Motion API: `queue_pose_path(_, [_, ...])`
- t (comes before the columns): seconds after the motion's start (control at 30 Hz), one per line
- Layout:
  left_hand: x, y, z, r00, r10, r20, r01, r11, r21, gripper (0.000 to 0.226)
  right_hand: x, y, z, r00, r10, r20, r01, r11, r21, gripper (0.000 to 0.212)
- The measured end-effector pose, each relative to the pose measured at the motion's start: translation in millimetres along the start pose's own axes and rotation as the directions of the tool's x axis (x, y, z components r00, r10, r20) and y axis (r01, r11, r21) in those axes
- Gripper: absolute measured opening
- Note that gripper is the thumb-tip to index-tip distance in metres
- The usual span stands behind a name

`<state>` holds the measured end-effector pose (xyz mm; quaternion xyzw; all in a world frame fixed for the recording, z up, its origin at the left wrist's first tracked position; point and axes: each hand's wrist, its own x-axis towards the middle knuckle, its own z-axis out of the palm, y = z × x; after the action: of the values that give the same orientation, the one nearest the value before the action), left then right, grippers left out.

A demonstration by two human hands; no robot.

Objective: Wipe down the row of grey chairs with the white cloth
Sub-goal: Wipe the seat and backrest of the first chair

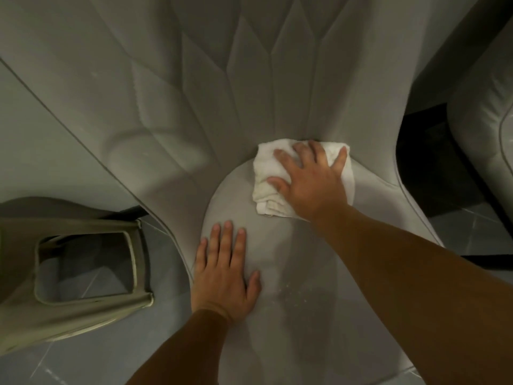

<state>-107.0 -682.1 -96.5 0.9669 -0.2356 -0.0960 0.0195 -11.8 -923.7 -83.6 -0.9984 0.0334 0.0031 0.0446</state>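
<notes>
A grey upholstered chair with a quilted backrest fills the view, its round seat below me. A folded white cloth lies at the back of the seat, where it meets the backrest. My right hand presses flat on the cloth with fingers spread. My left hand rests flat on the seat's left front part, holding nothing. Small white specks dot the seat near its middle.
A second grey chair stands at the right, with a dark gap between the two. At the lower left stands a beige plastic piece with a square opening. Grey floor tiles show around the chair.
</notes>
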Motion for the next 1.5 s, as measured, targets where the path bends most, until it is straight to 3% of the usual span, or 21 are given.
queue_pose_path(0.1, [0, -1, 0, 1.0, -0.001, 0.014, 0.001, 1.0, -0.001, 0.083, -1, 1, 0, 1.0, 0.003, 0.01, -0.003, 1.0, -0.006, 0.073])
queue_pose_path(0.23, [1, 0, 0, 1.0, -0.004, 0.03, 0.005, 1.0, -0.009, 0.084, -11, 5, -8, 0.987, -0.008, 0.16, 0.015, 0.999, -0.04, 0.086])
queue_pose_path(0.37, [-1, -1, 0, 0.999, 0.004, 0.038, -0.004, 1.0, 0.003, 0.084, -65, 8, -11, 0.967, -0.008, 0.256, 0.007, 1.0, 0.006, 0.086])
queue_pose_path(0.6, [-1, 1, -2, 0.999, -0.012, 0.05, 0.012, 1.0, 0.002, 0.082, -190, 19, -11, 0.98, -0.051, 0.193, 0.041, 0.998, 0.052, 0.079])
queue_pose_path(0.8, [1, -1, 0, 1.0, -0.001, 0.03, 0.001, 1.0, 0.007, 0.081, -143, 14, -6, 0.984, 0.0, 0.18, 0.002, 1.0, -0.011, 0.084])
queue_pose_path(0.9, [2, 0, 2, 1.0, 0.007, -0.003, -0.007, 1.0, -0.002, 0.081, -94, 15, -2, 0.992, 0.042, 0.118, -0.045, 0.999, 0.021, 0.083])
queue_pose_path(1.07, [2, -2, 7, 0.998, 0.019, -0.06, -0.021, 0.999, -0.032, 0.08, -19, 12, 4, 0.987, 0.077, 0.143, -0.085, 0.995, 0.055, 0.09])
queue_pose_path(1.5, [1, -2, 12, 0.985, 0.039, -0.171, -0.036, 0.999, 0.019, 0.078, -15, 21, 10, 0.999, -0.01, 0.041, 0.008, 0.999, 0.044, 0.084])
